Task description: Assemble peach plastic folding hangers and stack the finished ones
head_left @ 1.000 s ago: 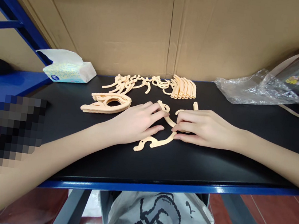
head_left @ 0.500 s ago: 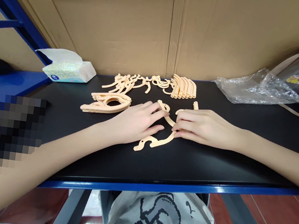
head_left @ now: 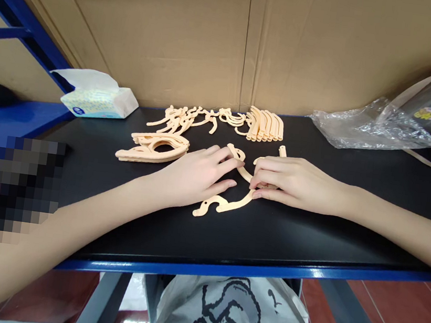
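Note:
Both of my hands rest over cream-coloured curved pieces on the black tabletop. My left hand (head_left: 201,175) touches the upper curved piece (head_left: 244,173) with its fingertips, its thumb apart from the fingers. My right hand (head_left: 292,182) has its fingers bent together at the right ends of the pieces; what lies under them is partly hidden. A lower curved piece (head_left: 236,204) runs to its thumb, and a hook-shaped piece (head_left: 202,208) lies at the left end. Beyond the right hand a straight end (head_left: 282,151) sticks out.
Stacked cream frames (head_left: 153,149) lie left of my left hand. Farther back are loose hooked pieces (head_left: 181,120) and a row of curved bars (head_left: 265,126). A tissue pack (head_left: 98,101) stands back left, a clear plastic bag (head_left: 358,130) back right.
My right thumb and fingertips have shifted very slightly to the right at the lower curved piece. My left hand looks the same.

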The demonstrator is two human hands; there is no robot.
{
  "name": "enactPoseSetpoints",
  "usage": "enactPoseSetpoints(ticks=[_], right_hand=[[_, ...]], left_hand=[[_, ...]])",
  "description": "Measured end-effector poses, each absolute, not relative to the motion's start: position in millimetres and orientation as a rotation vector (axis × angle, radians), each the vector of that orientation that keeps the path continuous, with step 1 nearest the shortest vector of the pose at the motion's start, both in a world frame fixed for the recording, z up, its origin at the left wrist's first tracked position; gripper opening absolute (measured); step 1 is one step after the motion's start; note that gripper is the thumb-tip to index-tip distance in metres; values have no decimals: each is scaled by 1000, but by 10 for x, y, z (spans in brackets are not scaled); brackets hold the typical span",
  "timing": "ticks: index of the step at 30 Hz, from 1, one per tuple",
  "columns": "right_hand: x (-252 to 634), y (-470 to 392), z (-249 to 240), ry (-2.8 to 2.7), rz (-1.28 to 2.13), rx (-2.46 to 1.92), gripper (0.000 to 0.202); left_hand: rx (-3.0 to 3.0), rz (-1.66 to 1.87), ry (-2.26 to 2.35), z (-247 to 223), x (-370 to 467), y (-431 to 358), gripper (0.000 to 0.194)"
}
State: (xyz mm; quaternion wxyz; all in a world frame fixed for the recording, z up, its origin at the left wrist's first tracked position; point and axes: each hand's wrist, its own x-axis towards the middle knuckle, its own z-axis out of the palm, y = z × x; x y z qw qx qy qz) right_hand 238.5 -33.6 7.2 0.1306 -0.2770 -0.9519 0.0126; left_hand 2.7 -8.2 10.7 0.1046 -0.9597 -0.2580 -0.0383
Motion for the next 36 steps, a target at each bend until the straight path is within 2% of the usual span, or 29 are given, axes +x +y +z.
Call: enactPoseSetpoints(ticks=[36], right_hand=[[2388,-337,66,-2777,-11,-802,26]], left_hand=[[-2803,-91,-751,115,25,-107,38]])
